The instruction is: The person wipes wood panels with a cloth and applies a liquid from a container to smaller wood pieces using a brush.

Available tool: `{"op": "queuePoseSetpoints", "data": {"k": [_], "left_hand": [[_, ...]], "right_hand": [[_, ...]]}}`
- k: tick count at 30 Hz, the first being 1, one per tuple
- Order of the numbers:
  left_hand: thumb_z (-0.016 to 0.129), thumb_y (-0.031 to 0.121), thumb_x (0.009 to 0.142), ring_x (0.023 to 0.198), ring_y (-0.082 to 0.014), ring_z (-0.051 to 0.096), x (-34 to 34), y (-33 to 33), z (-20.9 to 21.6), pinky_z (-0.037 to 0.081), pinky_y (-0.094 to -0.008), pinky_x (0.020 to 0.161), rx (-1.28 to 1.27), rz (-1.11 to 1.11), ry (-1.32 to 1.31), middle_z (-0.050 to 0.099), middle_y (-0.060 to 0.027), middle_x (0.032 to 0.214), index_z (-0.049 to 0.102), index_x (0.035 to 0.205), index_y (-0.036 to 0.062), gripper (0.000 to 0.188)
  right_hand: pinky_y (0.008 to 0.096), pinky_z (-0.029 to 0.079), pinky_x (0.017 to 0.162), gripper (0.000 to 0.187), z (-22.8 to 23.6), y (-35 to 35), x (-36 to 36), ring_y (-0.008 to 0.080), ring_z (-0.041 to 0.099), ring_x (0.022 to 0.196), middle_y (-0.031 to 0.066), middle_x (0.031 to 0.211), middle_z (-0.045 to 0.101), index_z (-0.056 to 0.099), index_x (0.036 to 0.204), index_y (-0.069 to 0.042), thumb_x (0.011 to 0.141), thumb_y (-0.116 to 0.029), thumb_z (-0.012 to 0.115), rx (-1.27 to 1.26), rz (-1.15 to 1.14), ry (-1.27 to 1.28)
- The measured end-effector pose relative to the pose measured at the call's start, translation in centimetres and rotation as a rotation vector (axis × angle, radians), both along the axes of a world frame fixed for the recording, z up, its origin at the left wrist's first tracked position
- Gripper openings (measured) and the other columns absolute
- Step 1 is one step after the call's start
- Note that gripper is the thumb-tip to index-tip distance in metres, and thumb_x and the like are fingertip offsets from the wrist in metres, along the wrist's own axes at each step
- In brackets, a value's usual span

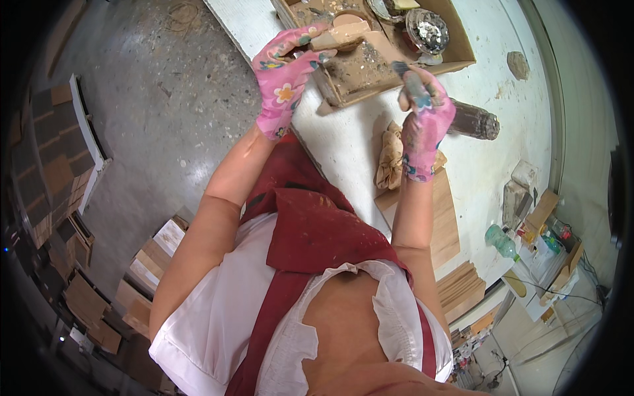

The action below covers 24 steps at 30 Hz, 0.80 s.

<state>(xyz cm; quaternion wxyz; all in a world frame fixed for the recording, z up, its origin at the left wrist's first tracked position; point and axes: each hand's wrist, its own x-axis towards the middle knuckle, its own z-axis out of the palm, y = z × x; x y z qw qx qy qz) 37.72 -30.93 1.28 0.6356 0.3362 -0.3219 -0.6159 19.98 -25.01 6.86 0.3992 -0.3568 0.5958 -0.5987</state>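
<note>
Head view: the left hand (284, 82) pinches an elongated tan piece (345, 37) between gloved fingers. The right hand (426, 122), fingers curled, grips a smeared, dark-tipped tool (415, 87) near a speckled cardboard tray (461, 34).

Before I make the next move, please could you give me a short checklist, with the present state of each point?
1. Gloves worn: ok; pink flower-patterned gloves cover the left hand and right hand.
2. Left grip: ok; thumb and fingers hold an elongated tan piece.
3. Right grip: ok; the fingers hold a grey, dark-tipped tool.
4. Shallow brown cardboard tray clean inside: not ok; its floor is covered with specks and smears.
5. Round jar with a stained top tightly closed: cannot tell.
6. Dark brown cylindrical container standing upright: cannot tell from this angle.
</note>
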Motion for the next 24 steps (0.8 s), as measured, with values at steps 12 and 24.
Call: {"op": "queuePoseSetpoints", "data": {"k": [12,24], "left_hand": [[0.063,-0.016,0.068,0.094,-0.0222,0.06,-0.3,0.0,0.5,0.05,-0.0288,0.077,-0.106,-0.017,0.024,0.061,-0.0157,0.104,0.058,0.098,-0.0062,0.032],[0.065,-0.015,0.065,0.099,-0.0241,0.058,-0.3,-0.2,-1.0,0.049,-0.0332,0.084,-0.265,0.062,-0.196,0.062,-0.0131,0.103,0.059,0.096,-0.0052,0.034]], "right_hand": [[0.0183,0.038,0.047,0.027,-0.4,0.2,1.5,0.0074,0.053,0.052,0.006,0.073,0.061,0.062,0.099,0.008,0.084,-0.015,0.063,-0.154,-0.023,0.1],[0.0161,0.035,0.047,0.021,-1.1,0.2,0.4,0.007,0.053,0.054,0.0055,0.071,0.06,0.061,0.1,0.007,0.083,-0.005,0.06,-0.065,-0.098,-0.044]]}}
